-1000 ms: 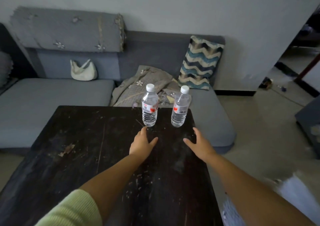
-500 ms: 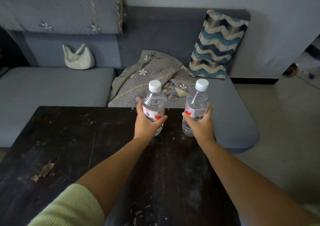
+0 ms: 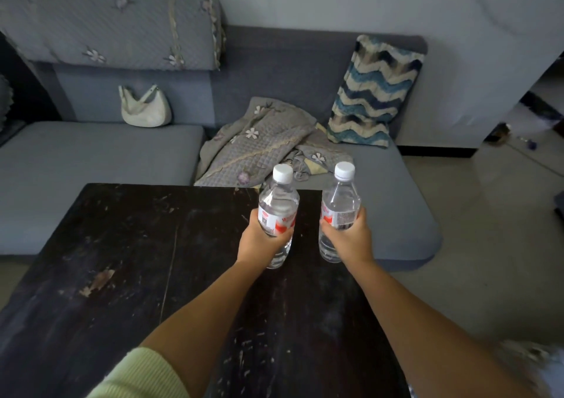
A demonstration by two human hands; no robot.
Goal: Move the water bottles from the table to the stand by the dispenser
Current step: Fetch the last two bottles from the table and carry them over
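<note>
Two clear water bottles with white caps and red-and-white labels stand upright over the far right part of the dark wooden table. My left hand is wrapped around the middle of the left bottle. My right hand grips the right bottle the same way. Whether the bottle bases touch the tabletop I cannot tell. No stand or dispenser is in view.
A grey sofa runs behind the table, with a white handbag, a crumpled quilted throw and a zigzag cushion on it. Bare floor lies to the right, leading to a doorway at the far right.
A second ago both hands were open just short of the bottles; they then closed around them. Since half a second ago the bottles have drawn nearer to me, held in both hands.
</note>
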